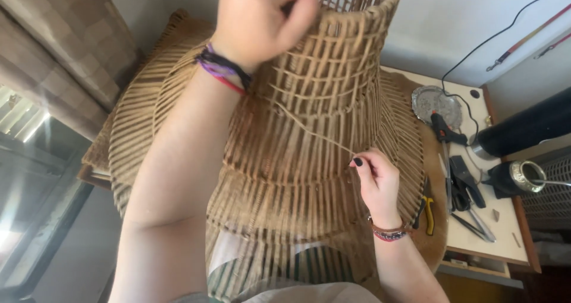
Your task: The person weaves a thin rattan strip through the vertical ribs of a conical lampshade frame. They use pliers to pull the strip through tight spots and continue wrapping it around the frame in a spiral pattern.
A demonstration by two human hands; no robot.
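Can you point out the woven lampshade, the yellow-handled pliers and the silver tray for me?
woven lampshade (pixel 309 130): head view, on its ribbed middle tier.
yellow-handled pliers (pixel 429 215): head view, on one yellow handle.
silver tray (pixel 436 102): head view, on its bare centre.

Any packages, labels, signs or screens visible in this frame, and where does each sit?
None show: no package, label, sign or screen.
The hands work a tan woven wicker lampshade frame with a thin cord.
The white side table at right holds only tools and a round silver tray.

White table (pixel 476 234) — silver tray (pixel 436 103), glue gun (pixel 443 130), scissors (pixel 461 187), yellow-handled pliers (pixel 427 214), woven frame (pixel 309 136).
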